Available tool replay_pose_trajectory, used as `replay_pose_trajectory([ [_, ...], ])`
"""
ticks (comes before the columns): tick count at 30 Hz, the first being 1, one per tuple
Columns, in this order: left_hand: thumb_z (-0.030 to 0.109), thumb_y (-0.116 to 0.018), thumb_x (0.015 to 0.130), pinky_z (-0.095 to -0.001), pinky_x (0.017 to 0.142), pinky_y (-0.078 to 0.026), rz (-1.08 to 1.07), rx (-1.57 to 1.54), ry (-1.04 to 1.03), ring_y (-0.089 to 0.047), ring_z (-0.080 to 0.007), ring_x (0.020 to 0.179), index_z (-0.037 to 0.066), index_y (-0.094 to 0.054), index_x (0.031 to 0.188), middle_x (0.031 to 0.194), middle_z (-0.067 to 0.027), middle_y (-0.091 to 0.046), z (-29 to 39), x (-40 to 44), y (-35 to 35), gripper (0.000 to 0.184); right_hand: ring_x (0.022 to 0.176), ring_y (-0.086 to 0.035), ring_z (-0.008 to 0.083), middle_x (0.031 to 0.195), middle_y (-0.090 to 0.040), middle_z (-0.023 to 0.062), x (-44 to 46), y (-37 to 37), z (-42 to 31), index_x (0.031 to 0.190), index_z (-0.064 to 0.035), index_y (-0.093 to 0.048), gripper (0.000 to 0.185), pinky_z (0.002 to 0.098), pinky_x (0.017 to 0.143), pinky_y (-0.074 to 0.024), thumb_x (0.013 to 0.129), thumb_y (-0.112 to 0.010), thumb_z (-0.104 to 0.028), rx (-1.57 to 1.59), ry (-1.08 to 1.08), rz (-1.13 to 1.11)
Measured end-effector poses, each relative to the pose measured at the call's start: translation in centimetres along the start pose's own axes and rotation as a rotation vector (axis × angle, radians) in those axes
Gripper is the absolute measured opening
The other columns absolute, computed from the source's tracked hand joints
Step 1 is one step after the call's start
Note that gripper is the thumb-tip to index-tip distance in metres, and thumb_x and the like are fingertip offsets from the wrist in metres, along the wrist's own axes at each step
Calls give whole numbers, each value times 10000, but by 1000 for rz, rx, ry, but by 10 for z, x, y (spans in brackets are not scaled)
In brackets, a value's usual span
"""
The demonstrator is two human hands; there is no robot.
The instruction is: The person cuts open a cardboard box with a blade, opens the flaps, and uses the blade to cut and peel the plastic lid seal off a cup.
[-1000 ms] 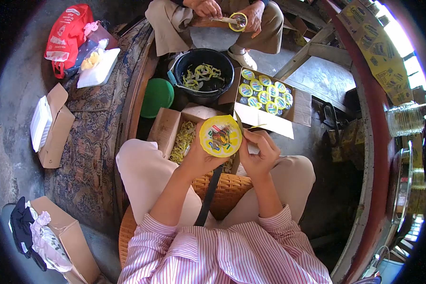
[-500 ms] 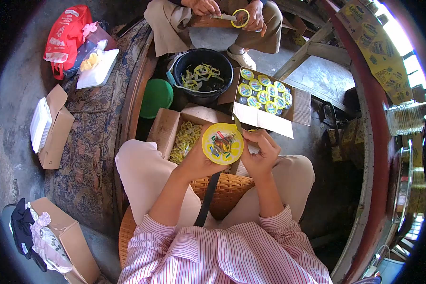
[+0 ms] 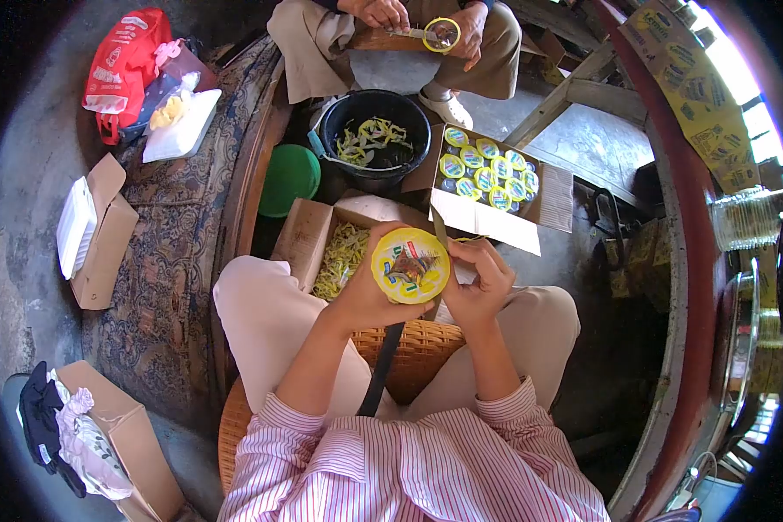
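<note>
My left hand (image 3: 365, 294) is wrapped round a plastic cup with a yellow printed lid (image 3: 391, 283), its face turned up towards me. Against the cup's right edge, my right hand (image 3: 481, 277) grips a knife, its flat blade (image 3: 439, 228) pointing up and away from me. A thin yellow strip (image 3: 471, 238) shows by the right fingers. The knife's handle is hidden in the hand. Below and left of the cup, an open cardboard box (image 3: 303, 244) holds a heap of yellow strips (image 3: 344, 257).
Opposite, another person's hands (image 3: 465, 35) hold a yellow-rimmed cup (image 3: 442, 35) and a blade. Between us stand a black bucket (image 3: 326, 117) with yellow scraps, a green tub (image 3: 289, 181) and a carton (image 3: 552, 196) of yellow-lidded cups. A wicker seat (image 3: 422, 357) is beneath me.
The knife blade has swung slightly more upright beside the cup, and the cup has turned a little. Across from me, the other person's cup has tilted.
</note>
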State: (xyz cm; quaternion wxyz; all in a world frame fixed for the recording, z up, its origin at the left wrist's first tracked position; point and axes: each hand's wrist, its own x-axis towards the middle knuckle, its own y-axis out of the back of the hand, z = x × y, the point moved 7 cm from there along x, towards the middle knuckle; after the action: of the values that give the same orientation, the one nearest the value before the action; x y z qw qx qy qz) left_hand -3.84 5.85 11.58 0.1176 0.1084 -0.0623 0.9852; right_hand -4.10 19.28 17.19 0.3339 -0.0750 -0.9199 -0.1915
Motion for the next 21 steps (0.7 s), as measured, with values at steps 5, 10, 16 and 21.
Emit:
replay_pose_trajectory([
  [5,81,-773,607,-285,877,-405,93,51,-18,-471,-170,1056,19,-320,1158,1124,-116,-453,1,1,5,716,601,-602,202,697,-609,129,1,3,-4,786,15,-611,171,250,545,-465,639,-632,101,-36,38,54],
  [10,40,-715,666,-285,876,-404,105,-10,7,-480,-167,1048,7,-315,1203,1135,-114,-465,-8,1,8,671,566,-584,190,673,-598,130,-1,4,-7,773,14,-608,150,243,517,-452,653,-652,91,-79,69,115],
  [16,-8,-635,750,-285,896,-406,24,38,-45,-497,-144,1046,3,-391,1198,1142,-83,-501,-1,1,-1,510,555,-570,193,661,-591,122,-5,0,-15,771,14,-613,152,253,518,-449,647,-660,89,-97,98,132],
  [21,-2,-627,762,-276,884,-414,25,40,18,-514,-144,1025,-5,-430,1167,1125,-81,-517,-7,1,1,450,561,-575,201,656,-589,123,-4,-1,-17,769,20,-611,148,254,522,-451,648,-661,89,-113,90,130],
])
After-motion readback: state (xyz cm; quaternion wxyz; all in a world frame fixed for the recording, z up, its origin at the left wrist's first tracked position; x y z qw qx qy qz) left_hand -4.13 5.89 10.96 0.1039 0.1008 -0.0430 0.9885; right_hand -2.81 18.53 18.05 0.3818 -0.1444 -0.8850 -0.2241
